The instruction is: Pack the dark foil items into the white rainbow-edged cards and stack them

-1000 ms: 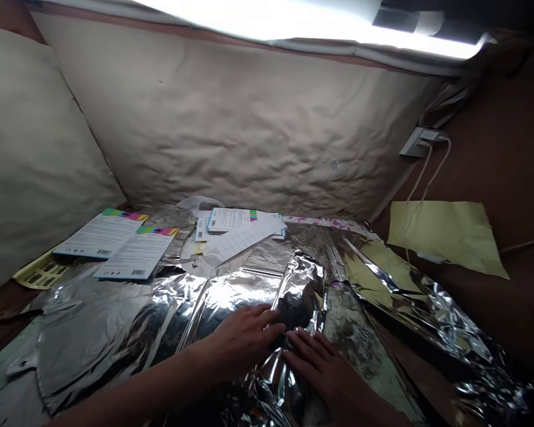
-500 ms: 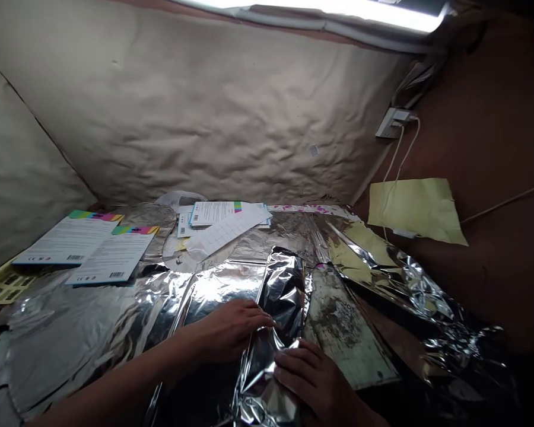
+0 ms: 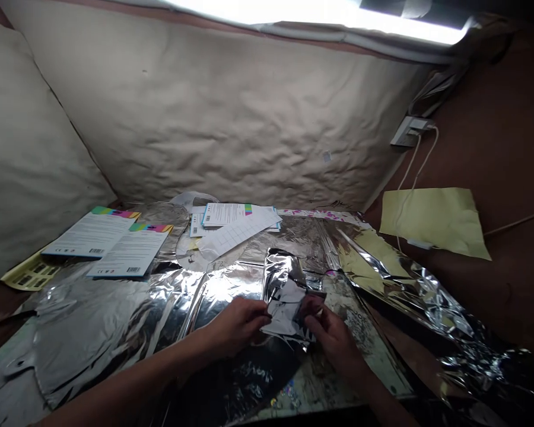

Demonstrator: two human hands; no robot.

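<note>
A shiny silver foil strip [image 3: 289,305] lies in front of me, its near part lifted and folded over toward the far end. My left hand [image 3: 240,323] pinches the left side of the lifted part between thumb and fingers. On the other side, my right hand [image 3: 331,332] grips its right edge with closed fingers. Under and around both hands spreads a larger foil sheet [image 3: 231,279], bright at the back and dark near me. To the right of the strip shows a stained pale board [image 3: 360,320].
Printed cards with colourful top edges [image 3: 131,252] lie at the left, beside a yellow tray [image 3: 31,273]. More cards [image 3: 225,214] and a lined paper strip [image 3: 242,232] rest at the back. Crumpled foil [image 3: 445,302] covers the right side. A socket [image 3: 412,130] with cables hangs on the wall.
The strip's near part has gone from lying flat under my hands to being lifted and folded away from me. Both hands now pinch its sides. The view has shifted slightly.
</note>
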